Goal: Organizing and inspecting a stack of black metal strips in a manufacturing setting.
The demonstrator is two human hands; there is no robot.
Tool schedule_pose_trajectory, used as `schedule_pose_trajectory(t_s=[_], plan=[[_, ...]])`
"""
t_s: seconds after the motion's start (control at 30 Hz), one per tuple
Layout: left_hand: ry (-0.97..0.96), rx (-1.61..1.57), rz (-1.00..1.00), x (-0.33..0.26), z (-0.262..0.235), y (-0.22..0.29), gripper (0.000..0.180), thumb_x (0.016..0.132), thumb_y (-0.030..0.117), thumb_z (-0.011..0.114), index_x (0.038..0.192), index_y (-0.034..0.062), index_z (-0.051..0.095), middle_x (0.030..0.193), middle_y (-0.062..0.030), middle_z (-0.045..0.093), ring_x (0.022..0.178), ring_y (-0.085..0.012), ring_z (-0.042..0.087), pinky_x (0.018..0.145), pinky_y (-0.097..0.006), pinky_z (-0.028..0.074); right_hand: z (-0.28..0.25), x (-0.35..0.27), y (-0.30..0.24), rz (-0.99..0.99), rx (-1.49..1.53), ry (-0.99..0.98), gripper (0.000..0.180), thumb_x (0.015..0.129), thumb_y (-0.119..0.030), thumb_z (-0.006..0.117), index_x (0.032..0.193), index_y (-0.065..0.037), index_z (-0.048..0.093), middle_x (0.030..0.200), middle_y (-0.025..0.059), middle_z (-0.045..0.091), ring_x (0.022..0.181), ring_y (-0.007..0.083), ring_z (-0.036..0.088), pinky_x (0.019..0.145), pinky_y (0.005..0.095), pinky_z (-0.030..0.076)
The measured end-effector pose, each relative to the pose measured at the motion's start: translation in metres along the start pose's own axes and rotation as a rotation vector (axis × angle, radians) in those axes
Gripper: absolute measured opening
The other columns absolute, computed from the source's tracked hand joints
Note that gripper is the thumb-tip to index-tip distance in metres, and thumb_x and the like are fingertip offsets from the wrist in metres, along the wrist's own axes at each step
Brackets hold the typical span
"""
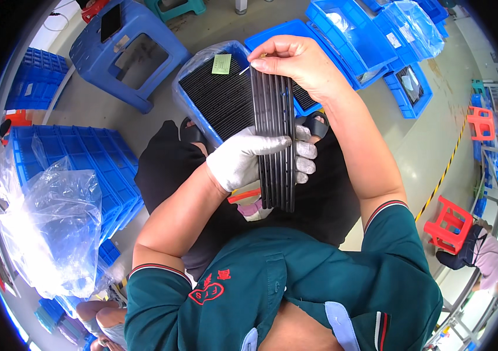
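The person holds a bundle of black slotted strips (272, 111) on end, just to the right of the plastic-lined blue crate (190, 112) and above its level, overlapping its right edge in the view. The gloved left hand (242, 157) grasps the bundle's lower half, thumb across the front and fingers curled round the far side. The bare right hand (298, 61) is at the top end, thumb and forefinger pinched together beside a thin pale sliver (244, 71); whether they grip that or a strip's end, one cannot tell. As for progress, the strips in hand are gathered and roughly lined up, though their lower ends look uneven. The lined crate holds close rows of similar black strips (217, 102), with a pale green label (221, 64) on top, and a second blue crate (310, 110) to its right, partly hidden by the bundle, shows more. The handful therefore seems to be mid-handling, not yet set down; whether the crated strips are finished or waiting is unclear.
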State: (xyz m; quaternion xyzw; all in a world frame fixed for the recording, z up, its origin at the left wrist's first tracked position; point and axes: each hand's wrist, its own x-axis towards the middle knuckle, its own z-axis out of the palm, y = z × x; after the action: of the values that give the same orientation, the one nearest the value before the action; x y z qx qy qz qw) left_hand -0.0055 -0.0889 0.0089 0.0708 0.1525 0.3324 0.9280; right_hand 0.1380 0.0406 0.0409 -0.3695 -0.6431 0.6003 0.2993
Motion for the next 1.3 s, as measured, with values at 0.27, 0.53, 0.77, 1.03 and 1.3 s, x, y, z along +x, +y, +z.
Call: schedule_pose_trajectory(t_s=[0.27, 0.53, 0.77, 1.03, 1.3], plan=[[0.000, 0.022, 0.010, -0.002, 0.002, 0.002, 0.049, 0.087, 0.017, 0.068, 0.128, -0.0028, 0.050, 0.113, -0.0203, 0.062, 0.100, -0.0381, 0.064, 0.089, -0.053, 0.052, 0.006, 0.000, 0.003, -0.017, 0.027, 0.013, 0.017, 0.086, -0.012, 0.072, 0.100, -0.002, 0.071, 0.088, 0.0052, 0.071, 0.082, 0.0107, 0.067, 0.079, 0.0234, 0.053], [-0.004, 0.021, 0.020, -0.002, 0.001, 0.002, 0.049, 0.087, 0.018, 0.068, 0.128, -0.0032, 0.050, 0.113, -0.0202, 0.062, 0.101, -0.0379, 0.064, 0.090, -0.053, 0.051, 0.010, 0.000, 0.003, -0.053, 0.021, 0.049, 0.015, 0.086, -0.012, 0.071, 0.098, -0.003, 0.071, 0.084, 0.0022, 0.069, 0.078, 0.0081, 0.064, 0.074, 0.0226, 0.050], [0.025, 0.019, 0.026, -0.003, 0.000, 0.002, 0.049, 0.088, 0.018, 0.067, 0.128, -0.0033, 0.050, 0.113, -0.0204, 0.063, 0.101, -0.0379, 0.064, 0.090, -0.052, 0.051, 0.009, 0.000, 0.003, -0.034, 0.008, 0.062, 0.015, 0.086, -0.012, 0.072, 0.097, -0.002, 0.072, 0.085, 0.0042, 0.071, 0.081, 0.0100, 0.066, 0.078, 0.0237, 0.052], [0.005, -0.004, 0.020, -0.001, -0.002, 0.000, 0.049, 0.087, 0.018, 0.067, 0.128, -0.0032, 0.050, 0.113, -0.0200, 0.062, 0.101, -0.0376, 0.064, 0.090, -0.052, 0.051, 0.008, -0.005, 0.000, -0.033, -0.009, 0.098, 0.016, 0.085, -0.014, 0.073, 0.097, -0.003, 0.072, 0.085, 0.0011, 0.068, 0.081, 0.0082, 0.063, 0.076, 0.0231, 0.050], [-0.003, -0.007, 0.027, -0.002, 0.000, 0.001, 0.048, 0.087, 0.017, 0.067, 0.128, -0.0032, 0.050, 0.113, -0.0200, 0.062, 0.101, -0.0378, 0.064, 0.090, -0.052, 0.051, 0.019, -0.003, 0.010, -0.094, -0.042, 0.174, 0.014, 0.087, -0.014, 0.072, 0.094, -0.002, 0.071, 0.082, 0.0003, 0.068, 0.077, 0.0065, 0.061, 0.071, 0.0213, 0.049]])
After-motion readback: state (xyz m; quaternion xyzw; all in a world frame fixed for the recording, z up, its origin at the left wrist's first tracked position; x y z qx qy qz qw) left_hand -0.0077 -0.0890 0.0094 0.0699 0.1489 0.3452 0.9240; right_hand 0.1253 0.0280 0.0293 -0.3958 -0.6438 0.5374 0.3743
